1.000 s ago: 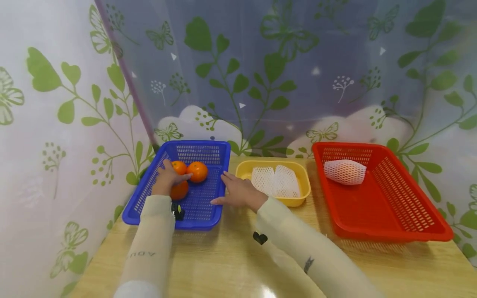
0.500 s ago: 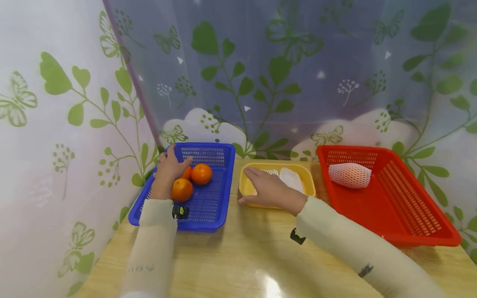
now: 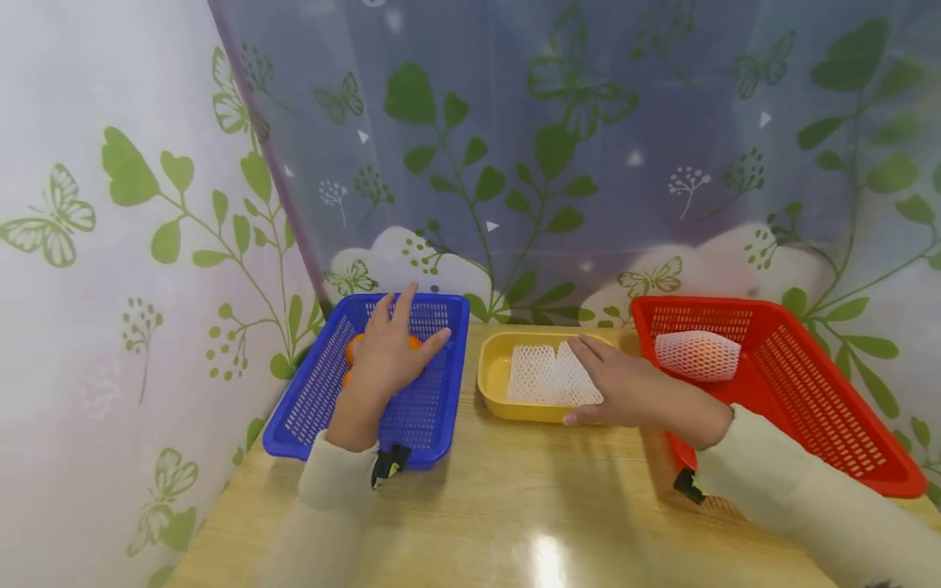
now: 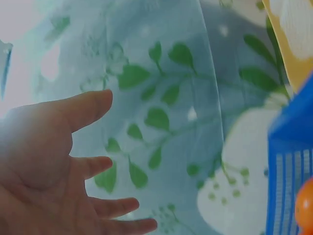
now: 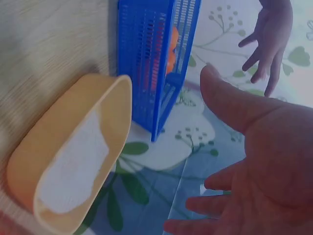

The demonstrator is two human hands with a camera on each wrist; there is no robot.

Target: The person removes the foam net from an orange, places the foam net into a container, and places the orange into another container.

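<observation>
My left hand (image 3: 385, 351) hovers over the blue basket (image 3: 459, 376), fingers spread and holding nothing. Partly hidden beneath it are orange citrus fruits (image 3: 356, 347); one orange fruit (image 4: 305, 208) also shows at the edge of the left wrist view. Over the right end of the yellow tub (image 3: 496, 404) is my right hand (image 3: 625, 388), its fingers extended and nothing in its grasp. Two white foam net sleeves (image 3: 532, 374) lie in that tub, the right one partly covered by the hand. In the right wrist view the right palm (image 5: 274, 161) appears apart from the tub.
A red basket (image 3: 779, 408) stands at the right, holding a fruit in a foam net sleeve (image 3: 698, 355). Wooden tabletop (image 3: 500, 506) lies in front of the containers. A patterned curtain (image 3: 470, 163) hangs behind.
My right hand has moved from the blue basket's right rim across to the yellow tub's right end. The left hand has shifted right, up off the fruits. Camera view has shifted slightly.
</observation>
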